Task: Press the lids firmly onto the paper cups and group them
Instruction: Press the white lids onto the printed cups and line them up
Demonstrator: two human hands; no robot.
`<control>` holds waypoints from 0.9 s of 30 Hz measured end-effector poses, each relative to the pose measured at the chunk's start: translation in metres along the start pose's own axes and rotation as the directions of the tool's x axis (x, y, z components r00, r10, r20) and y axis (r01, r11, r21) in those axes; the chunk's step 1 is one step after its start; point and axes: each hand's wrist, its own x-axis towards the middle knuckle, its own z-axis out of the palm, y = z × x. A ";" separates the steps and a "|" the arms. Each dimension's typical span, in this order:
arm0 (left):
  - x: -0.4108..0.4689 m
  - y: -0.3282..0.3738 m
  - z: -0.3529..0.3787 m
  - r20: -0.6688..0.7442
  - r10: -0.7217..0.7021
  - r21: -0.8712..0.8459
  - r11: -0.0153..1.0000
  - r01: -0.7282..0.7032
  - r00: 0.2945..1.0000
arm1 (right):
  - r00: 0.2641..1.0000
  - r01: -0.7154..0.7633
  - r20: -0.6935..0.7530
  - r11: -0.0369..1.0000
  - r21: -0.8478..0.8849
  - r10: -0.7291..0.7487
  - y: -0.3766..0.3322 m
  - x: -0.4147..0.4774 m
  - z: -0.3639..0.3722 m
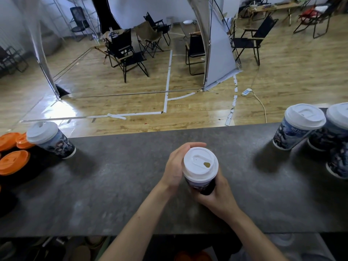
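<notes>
A dark printed paper cup (201, 186) with a white lid (200, 163) stands at the middle of the grey counter (113, 176). My left hand (174, 167) wraps round the cup's left side, fingers curled behind the lid's rim. My right hand (216, 193) grips the cup body from the near right. At the right, three lidded cups stand close together: one (297, 127) in front, one (337, 125) at the frame edge and a third (339, 164) nearer me. A single lidded cup (49, 139) stands at the far left.
Several orange lids (14, 162) lie on a dark surface at the counter's left end. The counter's far edge drops to a wooden floor with folding chairs (128, 53) and a white panel (218, 53). Clutter sits below the near edge.
</notes>
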 end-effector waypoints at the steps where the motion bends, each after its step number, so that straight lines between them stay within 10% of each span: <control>1: 0.000 0.001 0.002 0.000 0.011 0.006 1.000 -0.011 1.000 | 1.000 0.004 0.009 1.000 0.005 -0.004 0.001 0.001 0.001; 27: -0.006 -0.004 0.004 -0.119 0.035 -0.026 0.999 -0.039 0.992 | 1.000 -0.006 0.010 1.000 0.018 0.006 0.002 0.001 0.006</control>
